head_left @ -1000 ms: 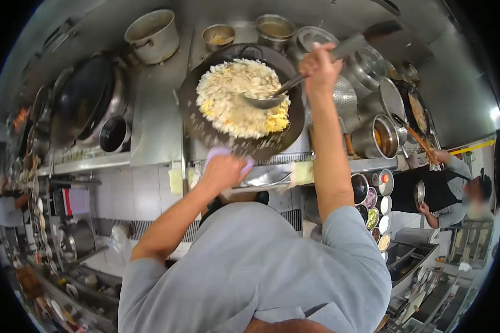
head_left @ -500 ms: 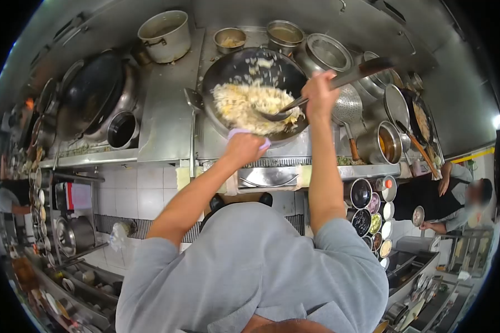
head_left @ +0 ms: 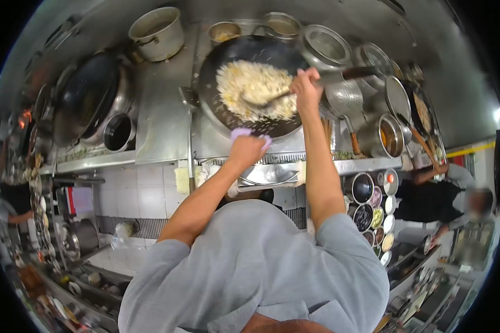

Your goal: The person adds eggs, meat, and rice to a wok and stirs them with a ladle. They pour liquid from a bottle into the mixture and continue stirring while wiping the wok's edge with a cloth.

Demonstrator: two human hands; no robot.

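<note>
A big black wok [head_left: 212, 89] rests on the stove in front of me, with rice mixed with yellow bits [head_left: 250, 83] heaped in its middle and loose grains around it. My left hand [head_left: 248, 150] is closed on the wok's near rim through a folded lilac cloth [head_left: 240, 133]. Wrapped round a long-handled ladle [head_left: 280, 97], my right hand [head_left: 308, 89] is over the wok's right side. The ladle's bowl lies in the rice, partly covered, and its dark handle sticks out to the right.
Another ladle [head_left: 189, 96] lies left of the wok. A perforated skimmer [head_left: 344, 101] and a pot of orange-brown liquid [head_left: 391, 136] stand to the right. Several ingredient tubs [head_left: 363, 187] sit at lower right, near a co-worker [head_left: 430, 200]. A tall pot [head_left: 158, 36] is at back left.
The ladle's bowl has moved left and up into the rice. The rice has shifted up and gathered nearer the wok's middle. The left hand keeps its hold. The co-worker's arms have moved.
</note>
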